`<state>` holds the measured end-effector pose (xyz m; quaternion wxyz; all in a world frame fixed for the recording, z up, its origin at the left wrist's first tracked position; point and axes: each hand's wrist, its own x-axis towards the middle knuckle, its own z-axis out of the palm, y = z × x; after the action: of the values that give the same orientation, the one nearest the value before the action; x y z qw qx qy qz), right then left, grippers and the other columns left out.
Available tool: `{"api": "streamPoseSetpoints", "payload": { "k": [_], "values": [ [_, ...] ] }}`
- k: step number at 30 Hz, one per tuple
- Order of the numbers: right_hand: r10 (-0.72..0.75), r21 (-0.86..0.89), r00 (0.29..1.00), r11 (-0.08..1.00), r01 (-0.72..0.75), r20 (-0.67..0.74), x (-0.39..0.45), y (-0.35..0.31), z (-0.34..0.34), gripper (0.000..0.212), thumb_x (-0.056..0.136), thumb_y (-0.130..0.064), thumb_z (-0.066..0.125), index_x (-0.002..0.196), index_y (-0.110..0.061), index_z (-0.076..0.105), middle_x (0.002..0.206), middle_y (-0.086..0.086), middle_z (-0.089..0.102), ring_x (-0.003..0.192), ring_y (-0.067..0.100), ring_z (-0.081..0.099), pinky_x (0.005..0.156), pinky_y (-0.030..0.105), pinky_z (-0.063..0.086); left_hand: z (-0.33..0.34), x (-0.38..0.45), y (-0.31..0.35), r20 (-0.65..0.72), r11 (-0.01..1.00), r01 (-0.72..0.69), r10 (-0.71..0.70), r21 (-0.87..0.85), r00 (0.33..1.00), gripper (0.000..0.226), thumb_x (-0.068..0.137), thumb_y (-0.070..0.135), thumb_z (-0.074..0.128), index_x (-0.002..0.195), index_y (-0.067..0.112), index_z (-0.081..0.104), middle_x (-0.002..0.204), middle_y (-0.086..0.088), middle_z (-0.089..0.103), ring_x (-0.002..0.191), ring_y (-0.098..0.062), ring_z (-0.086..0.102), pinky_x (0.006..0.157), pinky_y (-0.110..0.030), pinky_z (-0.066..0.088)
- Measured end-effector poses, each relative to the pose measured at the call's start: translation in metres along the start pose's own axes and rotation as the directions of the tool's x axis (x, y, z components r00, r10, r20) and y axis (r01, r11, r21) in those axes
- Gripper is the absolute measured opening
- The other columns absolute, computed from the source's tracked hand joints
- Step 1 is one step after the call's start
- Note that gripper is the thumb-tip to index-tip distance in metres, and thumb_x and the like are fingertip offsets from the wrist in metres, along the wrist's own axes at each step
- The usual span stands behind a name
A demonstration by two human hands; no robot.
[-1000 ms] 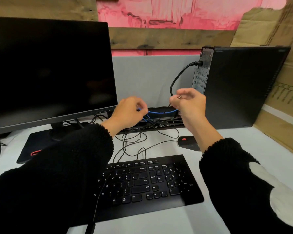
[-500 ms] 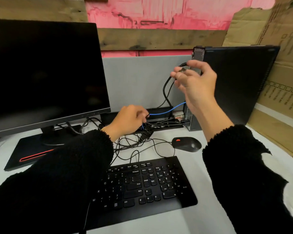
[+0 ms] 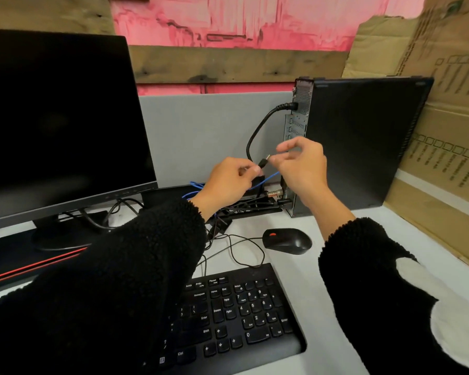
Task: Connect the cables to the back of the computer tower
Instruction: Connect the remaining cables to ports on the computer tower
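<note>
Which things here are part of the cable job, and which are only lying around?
Job: computer tower; USB plug pinched by left hand; right hand reaching for it; plugged power cable; blue cable.
Lying about: monitor; keyboard; mouse; cardboard.

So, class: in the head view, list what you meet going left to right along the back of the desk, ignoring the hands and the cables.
monitor → grey partition panel → computer tower → cardboard
</note>
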<state>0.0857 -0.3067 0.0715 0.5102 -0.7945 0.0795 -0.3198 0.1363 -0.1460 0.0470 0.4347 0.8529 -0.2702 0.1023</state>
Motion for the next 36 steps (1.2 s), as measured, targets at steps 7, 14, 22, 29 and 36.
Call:
{"api": "streamPoseSetpoints", "payload": {
  "k": [7, 14, 22, 29, 36],
  "values": [
    [-0.435, -0.462, 0.900, 0.800, 0.382, -0.009, 0.056, -0.028, -0.037, 0.015, 0.089, -0.011, 0.064, 0.098, -0.020, 0.071, 0.103, -0.001, 0.071, 0.103, 0.021, 0.064, 0.100, 0.042, 0.051, 0.022, 0.020, -0.003, 0.064, 0.987, -0.007, -0.003, 0.160, 0.998, 0.032, 0.106, 0.032, 0.045, 0.096, 0.022, 0.073, 0.060, 0.005, 0.056, 0.057, -0.016, 0.050, 0.058, -0.031, 0.042],
    [-0.515, -0.555, 0.857, 0.722, 0.413, -0.032, 0.102, -0.056, -0.062, 0.031, 0.096, -0.019, 0.045, 0.119, -0.014, 0.065, 0.127, 0.006, 0.064, 0.119, 0.027, 0.057, 0.097, 0.038, 0.042, 0.043, 0.043, -0.004, 0.053, 0.981, -0.018, 0.007, 0.195, 0.999, 0.032, 0.105, 0.040, 0.041, 0.090, 0.029, 0.069, 0.061, 0.012, 0.055, 0.061, -0.012, 0.052, 0.060, -0.031, 0.042],
    [-0.346, -0.617, 0.936, 0.752, 0.231, -0.071, 0.113, -0.047, -0.072, 0.041, 0.092, -0.012, 0.039, 0.124, -0.019, 0.065, 0.124, 0.013, 0.068, 0.113, 0.041, 0.059, 0.091, 0.047, 0.049, 0.064, 0.049, 0.005, 0.077, 0.925, 0.010, -0.042, 0.379, 0.996, 0.034, 0.106, 0.037, 0.036, 0.098, 0.024, 0.067, 0.092, -0.003, 0.070, 0.086, -0.031, 0.063, 0.076, -0.042, 0.055],
    [-0.383, -0.593, 0.916, 0.768, 0.244, -0.118, 0.116, -0.041, -0.064, 0.037, 0.092, -0.008, 0.040, 0.121, -0.014, 0.063, 0.121, 0.012, 0.067, 0.113, 0.038, 0.058, 0.089, 0.047, 0.048, 0.083, 0.047, 0.010, -0.035, 0.901, 0.069, -0.060, 0.427, 0.998, 0.030, 0.105, 0.038, 0.043, 0.099, 0.022, 0.067, 0.091, -0.007, 0.068, 0.083, -0.035, 0.061, 0.066, -0.037, 0.045],
    [-0.401, -0.571, 0.904, 0.781, 0.252, -0.149, 0.118, -0.035, -0.061, 0.036, 0.092, -0.007, 0.039, 0.118, -0.014, 0.063, 0.118, 0.009, 0.067, 0.112, 0.034, 0.059, 0.087, 0.047, 0.051, 0.097, 0.040, 0.008, -0.177, 0.929, 0.138, -0.080, 0.344, 0.981, 0.031, 0.105, 0.040, 0.045, 0.102, 0.023, 0.071, 0.094, -0.009, 0.072, 0.088, -0.039, 0.065, 0.075, -0.043, 0.053]
  ]
}}
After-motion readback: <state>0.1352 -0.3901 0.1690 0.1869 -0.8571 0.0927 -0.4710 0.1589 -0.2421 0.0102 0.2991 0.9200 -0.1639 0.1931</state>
